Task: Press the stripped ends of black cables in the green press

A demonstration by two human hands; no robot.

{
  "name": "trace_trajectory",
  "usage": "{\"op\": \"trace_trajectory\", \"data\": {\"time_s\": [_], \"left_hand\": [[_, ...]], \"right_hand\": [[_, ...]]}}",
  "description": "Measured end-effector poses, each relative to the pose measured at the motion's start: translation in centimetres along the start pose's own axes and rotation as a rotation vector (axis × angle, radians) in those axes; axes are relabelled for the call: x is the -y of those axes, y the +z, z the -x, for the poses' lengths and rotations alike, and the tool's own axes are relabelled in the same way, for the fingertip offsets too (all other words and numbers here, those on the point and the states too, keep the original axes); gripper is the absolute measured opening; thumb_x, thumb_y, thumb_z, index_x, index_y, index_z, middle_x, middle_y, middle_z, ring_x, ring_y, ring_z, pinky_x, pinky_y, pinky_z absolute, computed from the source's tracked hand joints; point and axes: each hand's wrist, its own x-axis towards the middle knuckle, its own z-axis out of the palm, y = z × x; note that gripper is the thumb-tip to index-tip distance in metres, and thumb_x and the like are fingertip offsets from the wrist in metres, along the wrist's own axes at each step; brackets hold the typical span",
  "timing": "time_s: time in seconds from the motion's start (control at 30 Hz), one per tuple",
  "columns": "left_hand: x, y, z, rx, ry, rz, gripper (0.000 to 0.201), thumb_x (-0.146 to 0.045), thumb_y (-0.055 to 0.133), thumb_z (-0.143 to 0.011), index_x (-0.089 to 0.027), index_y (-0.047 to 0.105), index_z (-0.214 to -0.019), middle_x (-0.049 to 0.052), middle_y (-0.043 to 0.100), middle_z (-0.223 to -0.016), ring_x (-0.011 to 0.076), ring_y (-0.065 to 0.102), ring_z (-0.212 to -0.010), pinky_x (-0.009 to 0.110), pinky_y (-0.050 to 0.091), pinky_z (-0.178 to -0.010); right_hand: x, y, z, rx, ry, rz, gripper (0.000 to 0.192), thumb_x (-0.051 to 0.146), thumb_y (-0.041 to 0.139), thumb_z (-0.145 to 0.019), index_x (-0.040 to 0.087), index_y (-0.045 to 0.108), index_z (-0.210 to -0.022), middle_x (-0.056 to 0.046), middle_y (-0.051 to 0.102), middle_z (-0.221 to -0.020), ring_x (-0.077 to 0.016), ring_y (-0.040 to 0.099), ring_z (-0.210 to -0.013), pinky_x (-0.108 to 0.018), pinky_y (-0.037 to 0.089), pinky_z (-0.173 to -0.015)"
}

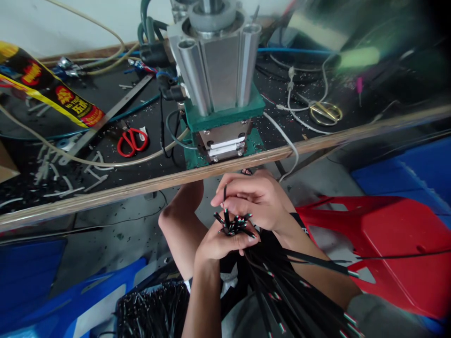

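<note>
Just this side of the tabletop, your left hand grips the cable bundle near its cut ends; your right hand's fingers pinch one strand. A slack left grip could let strands slide, leaving the ends uneven. Those ends point upward; the bundle's long axis trails diagonally toward lower right.

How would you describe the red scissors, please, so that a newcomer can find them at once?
Find the silver machine on the black workbench. Left of its green base lie the scissors. They are the red-handled pair, not the gold-handled one right of the machine.
</note>
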Motion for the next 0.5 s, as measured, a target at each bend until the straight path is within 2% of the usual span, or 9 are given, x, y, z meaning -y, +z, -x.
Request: {"op": "trace_trajectory", "data": {"time_s": [0.1,0.2,0.27,0.4,0.5], "left_hand": [[-0.4,-0.2,-0.3,0.026,-0.031,0.006,0.031,-0.051,0.094,-0.079,-0.023,0.082,-0.073,0.005,0.069,-0.064,0.0243,0.066,-0.058,0.036,0.057,-0.046],[-0.3,-0.7,-1.0,0.039,-0.047,-0.003,0.034,-0.053,0.097,-0.074,-0.024,0.079,-0.071,0.003,0.066,-0.06,0.0238,0.065,-0.057,0.035,0.056,-0.047],[0.2,-0.9,-1.3,0.036,-0.064,0.009,0.037,-0.056,0.098,-0.072,-0.025,0.079,-0.074,0.002,0.064,-0.057,0.0255,0.067,-0.06,0.036,0.057,-0.05],[1.0,-1.5,-1.6,0.057,-0.112,0.045,0.04,-0.057,0.101,-0.07,-0.024,0.08,-0.079,0.003,0.064,-0.059,0.0295,0.071,-0.069,0.037,0.059,-0.058],[0.7,-1.5,-1.8,0.02,-0.112,0.078,0.04,-0.056,0.101,-0.071,-0.024,0.079,-0.079,0.001,0.063,-0.06,0.0252,0.067,-0.063,0.035,0.054,-0.054]], "right_hand": [[0.3,0.2,-0.3,-0.134,0.012,0.095,0.015,0.03,0.08,-0.097,0.023,0.087,-0.085,-0.001,0.075,-0.083,-0.015,0.066,-0.072,-0.029,0.052,-0.064],[0.0,0.9,-0.3,-0.362,0.055,0.164,0.023,0.036,0.08,-0.096,0.022,0.082,-0.078,0.001,0.065,-0.067,-0.0141,0.057,-0.061,-0.03,0.046,-0.058],[-0.2,1.3,-0.4,-0.45,0.119,0.144,0.029,0.041,0.078,-0.098,0.021,0.078,-0.076,0.003,0.059,-0.059,-0.0126,0.05,-0.055,-0.029,0.042,-0.055],[-0.6,1.8,-1.3,-0.46,0.226,0.07,0.039,0.048,0.076,-0.101,0.02,0.072,-0.074,0.004,0.056,-0.057,-0.0111,0.049,-0.053,-0.027,0.039,-0.053],[-0.8,1.9,-2.3,-0.472,0.228,0.022,0.043,0.05,0.079,-0.098,0.021,0.068,-0.07,0.003,0.059,-0.059,-0.0116,0.054,-0.055,-0.027,0.043,-0.055]]}}
